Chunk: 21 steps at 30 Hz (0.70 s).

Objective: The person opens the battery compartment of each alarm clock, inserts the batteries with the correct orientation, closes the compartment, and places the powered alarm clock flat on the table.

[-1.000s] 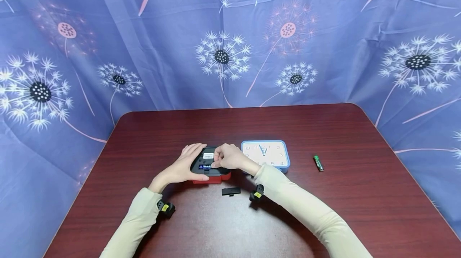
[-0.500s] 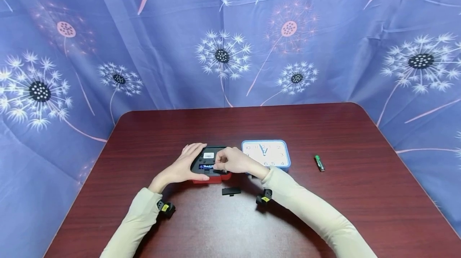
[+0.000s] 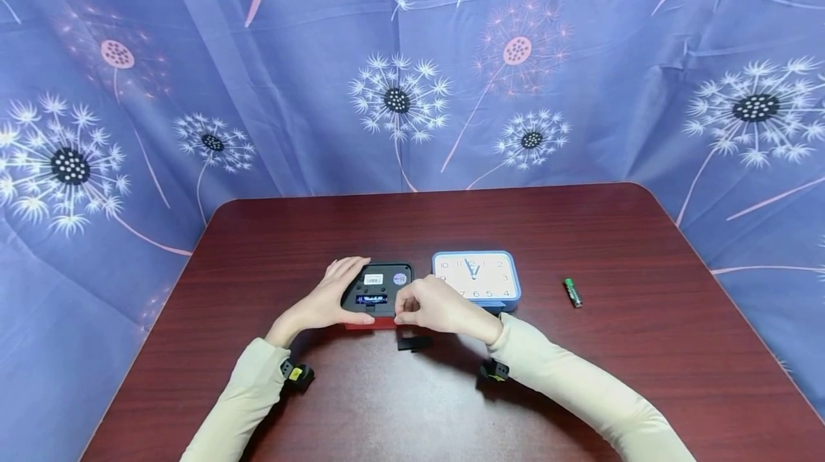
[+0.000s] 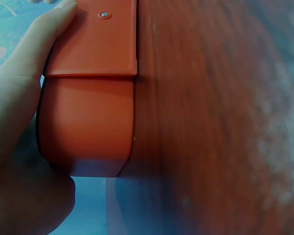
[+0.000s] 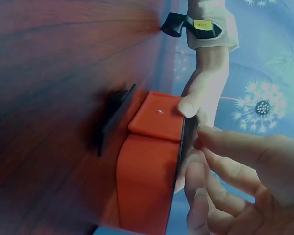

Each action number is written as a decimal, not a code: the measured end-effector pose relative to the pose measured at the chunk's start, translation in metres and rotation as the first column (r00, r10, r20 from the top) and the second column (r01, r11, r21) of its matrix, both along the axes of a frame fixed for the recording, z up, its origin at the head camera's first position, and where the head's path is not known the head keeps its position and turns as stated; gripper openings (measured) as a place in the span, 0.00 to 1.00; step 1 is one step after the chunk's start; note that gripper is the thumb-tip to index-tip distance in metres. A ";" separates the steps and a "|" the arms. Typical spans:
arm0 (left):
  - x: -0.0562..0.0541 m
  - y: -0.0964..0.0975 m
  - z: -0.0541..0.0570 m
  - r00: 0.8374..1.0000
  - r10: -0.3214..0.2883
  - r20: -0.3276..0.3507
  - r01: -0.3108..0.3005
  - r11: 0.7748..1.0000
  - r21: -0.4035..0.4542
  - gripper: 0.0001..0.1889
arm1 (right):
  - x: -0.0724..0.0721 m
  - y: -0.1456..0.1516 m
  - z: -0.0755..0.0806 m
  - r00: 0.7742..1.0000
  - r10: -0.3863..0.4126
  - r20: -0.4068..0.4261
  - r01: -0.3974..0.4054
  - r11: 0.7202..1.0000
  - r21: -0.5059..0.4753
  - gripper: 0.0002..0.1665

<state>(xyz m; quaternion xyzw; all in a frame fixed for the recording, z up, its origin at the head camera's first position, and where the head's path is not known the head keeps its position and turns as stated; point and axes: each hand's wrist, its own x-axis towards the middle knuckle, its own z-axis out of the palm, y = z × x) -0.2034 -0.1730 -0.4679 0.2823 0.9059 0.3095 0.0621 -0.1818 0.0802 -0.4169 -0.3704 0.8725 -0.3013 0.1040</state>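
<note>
A red clock (image 3: pixel 370 323) lies face down, its black back (image 3: pixel 380 272) upward. My left hand (image 3: pixel 322 301) grips its left side, thumb along the near edge and fingers at the far edge. In the back's open slot shows a blue battery (image 3: pixel 372 299). My right hand (image 3: pixel 438 304) is over the clock's near right corner, fingers loosely curled and fingertips close to the back; nothing shows between them. In the right wrist view its fingers (image 5: pixel 225 142) overlap the black back. A black battery cover (image 3: pixel 412 343) lies on the table just in front of the clock.
To the right of the red clock, a blue clock (image 3: pixel 477 277) lies face up, partly behind my right hand. Farther right is a green battery (image 3: pixel 572 293). The dark red table (image 3: pixel 412 225) ends at a blue dandelion-print curtain (image 3: pixel 309 89).
My right hand has moved from the battery slot rightward and nearer to me, to the clock's near right corner, uncovering the slot. My left hand has kept its grip on the clock.
</note>
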 end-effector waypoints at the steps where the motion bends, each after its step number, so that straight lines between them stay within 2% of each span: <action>1: 0.000 0.000 0.000 1.000 -0.002 -0.006 0.002 1.000 0.002 0.56 | 0.002 0.001 0.001 1.000 0.006 -0.005 -0.006 1.000 0.021 0.07; 5: 0.001 0.000 0.000 1.000 -0.009 -0.030 0.009 1.000 0.012 0.56 | 0.009 0.003 0.002 0.999 0.034 -0.016 -0.032 0.990 0.140 0.03; 8: 0.001 0.000 -0.001 1.000 -0.002 -0.017 0.003 1.000 0.012 0.56 | 0.014 0.003 0.001 0.998 0.056 -0.036 -0.045 0.968 0.247 0.09; 11: 0.001 0.000 -0.002 1.000 0.007 0.001 -0.007 1.000 0.011 0.56 | 0.019 0.002 -0.004 0.995 0.055 -0.082 -0.025 0.944 0.328 0.14; 15: 0.001 0.000 -0.003 1.000 0.006 0.007 -0.006 1.000 0.012 0.56 | 0.023 0.001 -0.011 0.990 0.040 -0.133 0.011 0.933 0.361 0.16; 21: 0.000 0.000 -0.003 1.000 0.001 -0.004 -0.001 1.000 0.020 0.56 | 0.025 0.001 -0.017 0.982 0.031 -0.187 0.037 0.938 0.345 0.15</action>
